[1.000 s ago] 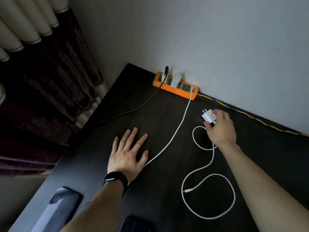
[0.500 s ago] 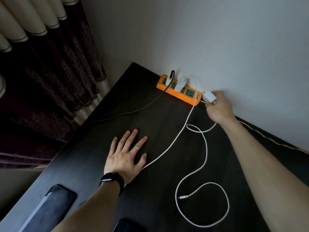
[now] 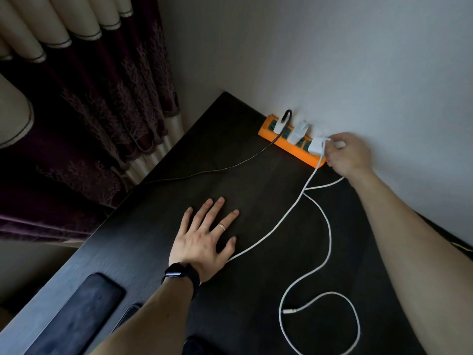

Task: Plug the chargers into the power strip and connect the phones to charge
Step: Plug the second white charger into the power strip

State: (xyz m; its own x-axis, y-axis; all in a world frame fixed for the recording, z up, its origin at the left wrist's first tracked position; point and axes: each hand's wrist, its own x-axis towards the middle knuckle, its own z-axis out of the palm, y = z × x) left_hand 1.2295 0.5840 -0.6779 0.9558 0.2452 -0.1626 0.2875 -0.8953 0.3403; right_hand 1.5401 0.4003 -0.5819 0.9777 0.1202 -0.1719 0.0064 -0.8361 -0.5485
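An orange power strip [image 3: 286,146] lies against the wall at the back of the dark table [image 3: 179,180]. Two white chargers [image 3: 298,133] stand plugged in it, one with a black cable [image 3: 217,169], one with a white cable [image 3: 281,221]. My right hand [image 3: 349,155] grips a third white charger [image 3: 316,146] pressed against the strip's right end. Its white cable [image 3: 329,242] loops across the table to a free plug [image 3: 289,311]. My left hand [image 3: 204,237] lies flat on the table, fingers spread. A dark phone [image 3: 84,308] lies at the front left.
A second phone [image 3: 128,316] peeks out beside my left forearm, and a third dark one [image 3: 194,345] at the bottom edge. Dark curtains [image 3: 89,111] hang left of the table. A yellow cord [image 3: 460,245] runs along the wall at the right.
My right hand carried the third charger from mid-table up to the strip's right end and now holds it at a socket. Its cable trailed along. The left hand stayed flat.
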